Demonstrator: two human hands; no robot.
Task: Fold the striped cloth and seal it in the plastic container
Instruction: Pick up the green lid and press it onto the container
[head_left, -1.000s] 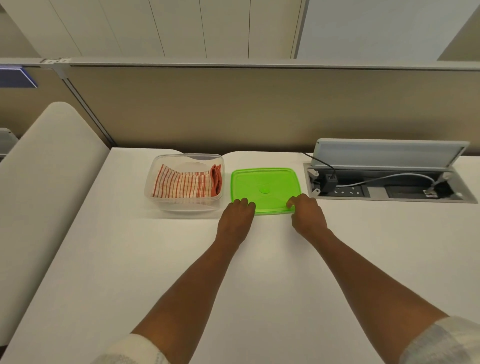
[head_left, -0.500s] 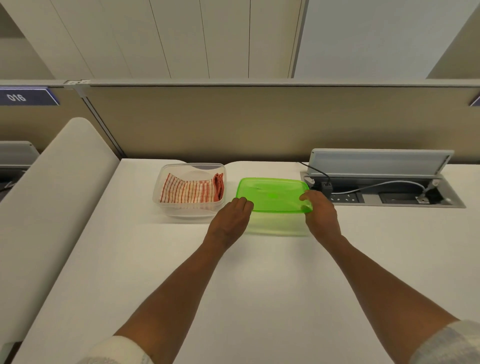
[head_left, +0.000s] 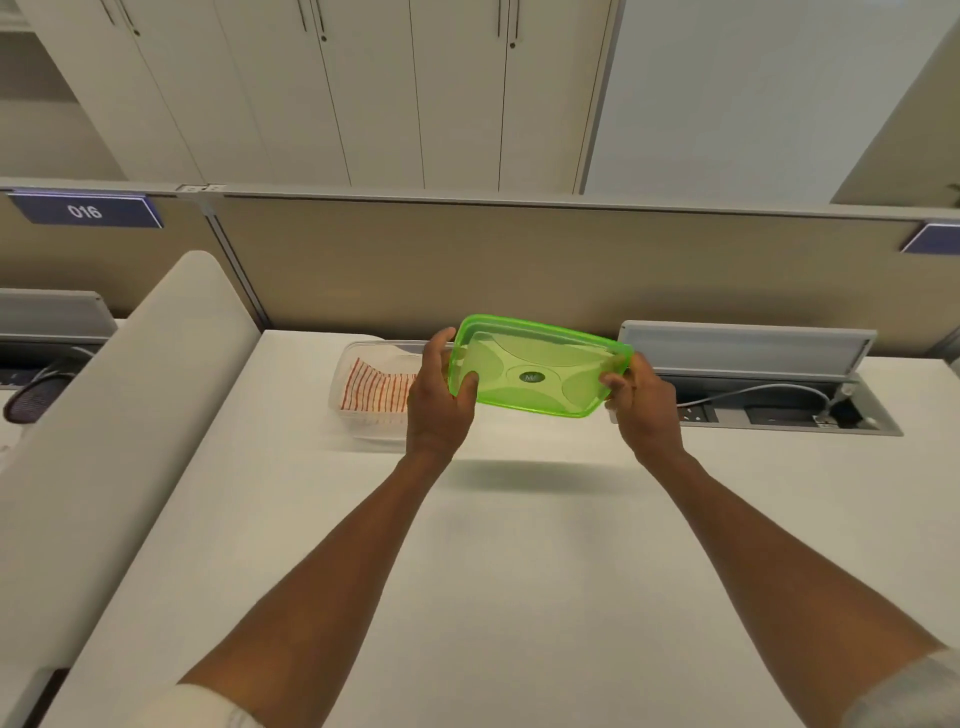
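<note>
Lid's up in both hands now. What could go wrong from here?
The green lid is tilted and pinched only at its ends by the left hand and right hand; it may slip or land skewed. The left hand hides part of the clear container. The striped cloth might catch under the rim.

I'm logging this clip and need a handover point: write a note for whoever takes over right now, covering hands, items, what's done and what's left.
Left hand: grip on the lid's left edge.
Right hand: grip on its right edge.
Lid: green, held in the air above the desk, tilted toward the camera.
Container: open, on the desk just left of the lid.
Cloth: folded, inside the container.
Done: folding, loading.
Left: set the lid on the container and press it shut.
</note>
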